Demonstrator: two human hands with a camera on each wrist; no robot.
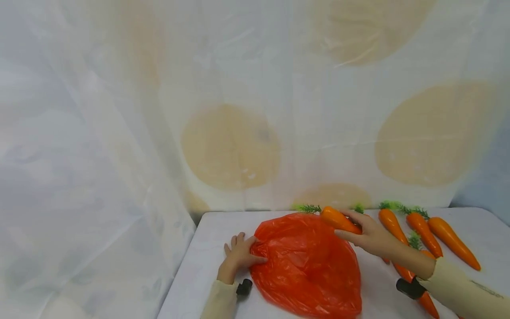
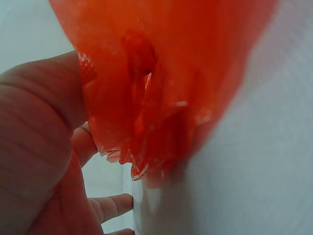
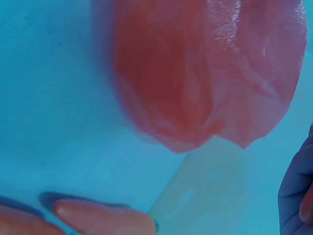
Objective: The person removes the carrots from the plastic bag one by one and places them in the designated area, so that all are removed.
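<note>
A red plastic bag [image 1: 307, 266] lies puffed up on the white table, its crumpled edge toward the left. My left hand [image 1: 241, 253] pinches that edge between thumb and forefinger, the other fingers spread apart. In the left wrist view the thumb [image 2: 39, 103] lies against the bag [image 2: 166, 73] and part of the fingers is hidden behind it. My right hand [image 1: 370, 235] grips an orange carrot [image 1: 336, 218] by its body above the bag's back right part, leafy top pointing left. In the right wrist view only part of this hand [image 3: 293, 191] shows.
Several more carrots with green tops, among them one carrot [image 1: 454, 243] at the far right, lie on the table [image 1: 207, 230] right of the bag, some under my right forearm. A sheet with tan spots [image 1: 326, 110] hangs behind the table's back edge.
</note>
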